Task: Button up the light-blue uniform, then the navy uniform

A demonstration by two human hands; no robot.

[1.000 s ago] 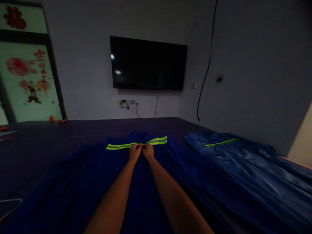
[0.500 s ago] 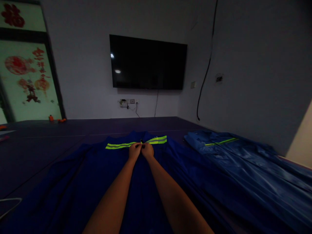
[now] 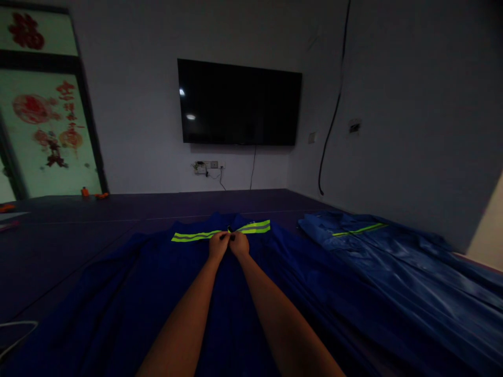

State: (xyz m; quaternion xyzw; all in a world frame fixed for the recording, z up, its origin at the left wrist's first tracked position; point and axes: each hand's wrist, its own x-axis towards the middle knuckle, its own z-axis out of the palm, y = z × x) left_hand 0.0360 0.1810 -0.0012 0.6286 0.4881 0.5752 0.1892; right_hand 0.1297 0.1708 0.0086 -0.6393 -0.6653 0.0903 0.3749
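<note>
- Left hand was stretched far forward, fingers curled shut in a pinch
- Right hand pinched likewise, touching the left hand
- Bare forearms converged toward the hands

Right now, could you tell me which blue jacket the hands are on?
The darker middle jacket: left hand and right hand meet at its yellow stripe. The shinier jacket beside it lies untouched.

Dark-blue jacket w/ neon yellow-green band striped grey down its mid, lighter blue jacket at 3 o'clock w/ thin yellow stripe, black TV at 12, red motifs on pale-green panel at 10.
</note>
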